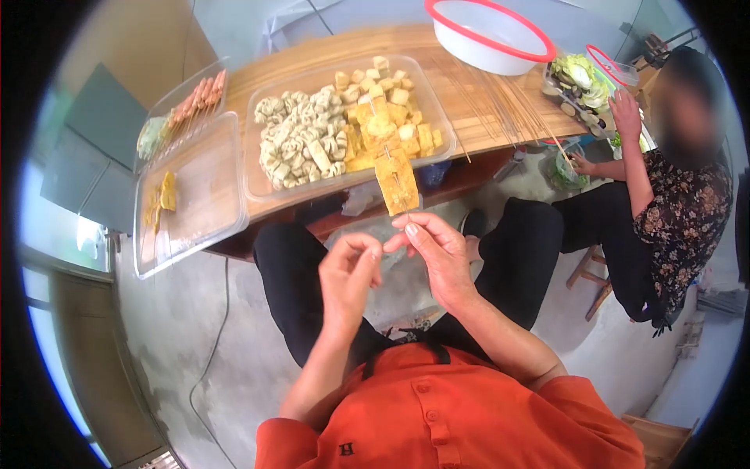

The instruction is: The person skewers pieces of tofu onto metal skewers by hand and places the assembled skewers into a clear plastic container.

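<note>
My right hand (439, 262) pinches a thin skewer just under a yellow, flat piece of tofu (396, 181) threaded on it. The piece hangs upright in front of the table's edge. Close by on the left, my left hand (349, 273) has its fingers curled and pressed together, almost touching the right fingertips. Whatever may be in its pinch is too small to make out. Behind the skewer, a clear plastic tray (254, 148) holds knotted tofu strips (301, 141) on its left side and yellow tofu pieces (391, 113) on its right.
A second clear tray (195, 199) at the left carries filled yellow skewers (160, 202). Behind it are pink skewers (199, 102). Bare sticks (508, 105) and a red-rimmed white basin (492, 39) occupy the table's right side. A co-worker (672, 187) sits at right near leafy vegetables (582, 78).
</note>
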`<state>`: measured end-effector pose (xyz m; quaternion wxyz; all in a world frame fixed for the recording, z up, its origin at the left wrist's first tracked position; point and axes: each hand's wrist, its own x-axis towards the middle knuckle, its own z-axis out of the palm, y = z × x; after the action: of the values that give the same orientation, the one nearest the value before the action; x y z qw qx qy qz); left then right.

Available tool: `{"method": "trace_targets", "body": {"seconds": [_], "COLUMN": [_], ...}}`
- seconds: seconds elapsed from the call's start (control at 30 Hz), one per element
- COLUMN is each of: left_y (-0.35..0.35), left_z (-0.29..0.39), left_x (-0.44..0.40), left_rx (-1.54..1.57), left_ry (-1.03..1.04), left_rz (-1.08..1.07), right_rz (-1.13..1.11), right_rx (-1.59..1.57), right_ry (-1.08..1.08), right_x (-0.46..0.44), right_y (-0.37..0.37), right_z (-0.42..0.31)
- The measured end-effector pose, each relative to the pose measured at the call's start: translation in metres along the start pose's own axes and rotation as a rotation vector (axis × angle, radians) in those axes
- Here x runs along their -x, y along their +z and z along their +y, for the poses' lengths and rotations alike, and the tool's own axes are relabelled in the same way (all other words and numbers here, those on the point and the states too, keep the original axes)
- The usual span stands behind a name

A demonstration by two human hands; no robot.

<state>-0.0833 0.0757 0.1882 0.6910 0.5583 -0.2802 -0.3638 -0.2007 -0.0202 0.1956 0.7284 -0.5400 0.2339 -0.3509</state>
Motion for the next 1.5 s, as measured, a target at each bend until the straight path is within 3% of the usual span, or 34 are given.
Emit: {"method": "trace_targets", "body": {"seconds": [0.13, 0.6, 0.8, 1.17, 1.5], "left_y": [0.011, 0.003, -0.041, -0.155, -0.198], "left_z": [0.001, 0.017, 0.027, 0.063, 0.097], "left_x": [0.015, 0.005, 0.005, 0.022, 0.035], "left_rx": [0.001, 0.003, -0.055, -0.369, -0.458], "left_ry": [-0.116, -0.054, -0.006, 0.180, 0.096], "left_rz": [-0.101, 0.026, 0.170, 0.556, 0.693], "right_rz": [0.027, -0.050, -0.108, -0.007, 0.089], "right_rx": [-0.130, -0.329, -0.102, -0.090, -0.058], "right_ry": [-0.027, 0.164, 0.161, 0.201, 0.237], "right_x": [-0.016, -0.028, -0.017, -0.004, 0.000], "right_y": [0.012, 0.039, 0.013, -0.029, -0.048], "right_z": [0.006, 0.001, 0.021, 0.036, 0.049]}}
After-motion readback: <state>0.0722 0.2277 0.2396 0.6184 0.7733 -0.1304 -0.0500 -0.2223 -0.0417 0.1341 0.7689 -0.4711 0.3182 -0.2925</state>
